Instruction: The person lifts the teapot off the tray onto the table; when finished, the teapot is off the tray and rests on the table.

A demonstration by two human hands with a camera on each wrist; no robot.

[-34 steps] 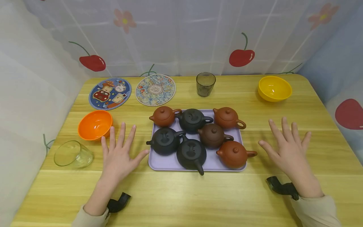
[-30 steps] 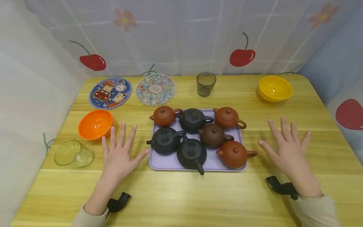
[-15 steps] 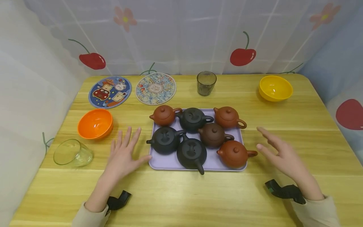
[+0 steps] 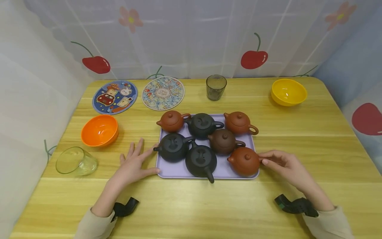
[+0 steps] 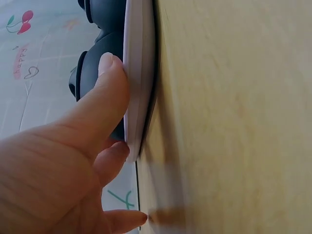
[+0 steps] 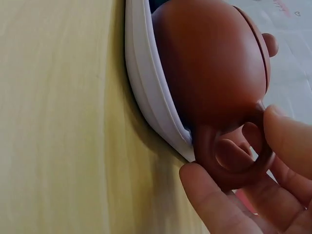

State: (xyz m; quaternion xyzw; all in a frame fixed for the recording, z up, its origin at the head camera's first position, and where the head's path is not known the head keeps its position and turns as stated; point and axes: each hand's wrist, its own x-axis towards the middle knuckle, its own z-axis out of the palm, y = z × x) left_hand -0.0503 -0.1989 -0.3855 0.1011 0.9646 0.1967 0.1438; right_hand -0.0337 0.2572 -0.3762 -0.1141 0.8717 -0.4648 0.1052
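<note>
Backdrop: pale curtain point(image 4: 185, 33) with printed cherries and flowers, behind the table.
Table: wood-grain top point(image 4: 191, 205), carrying all items below.
Tray: lilac tray point(image 4: 176, 171), flat on the table at centre, holding seven teapots.
Left hand: left hand point(image 4: 132, 166) at the tray's near left corner; fingers spread and holding nothing, thumb touching the rim.
Right hand: right hand point(image 4: 287, 166) beside the tray's right edge; thumb and fingers closed about the handle of the front-right teapot.
Mats: blue round mat point(image 4: 114, 97) and floral round mat point(image 4: 163, 93), side by side at the back left.
Bowls: orange bowl point(image 4: 99, 131) left of the tray; yellow bowl point(image 4: 288, 93) at the back right.
Teapot in grip: reddish-brown front-right teapot point(image 4: 245, 162), upright in the tray's near right corner, handle reaching past the rim.
Other teapots: three black, one dark brown, two reddish-brown, grouped closely on the tray.
Glasses: greenish glass point(image 4: 89, 164) near the orange bowl; grey glass point(image 4: 215, 93) behind the tray.
Handle: loop handle point(image 6: 231, 183), fingertips visible through its opening.
</note>
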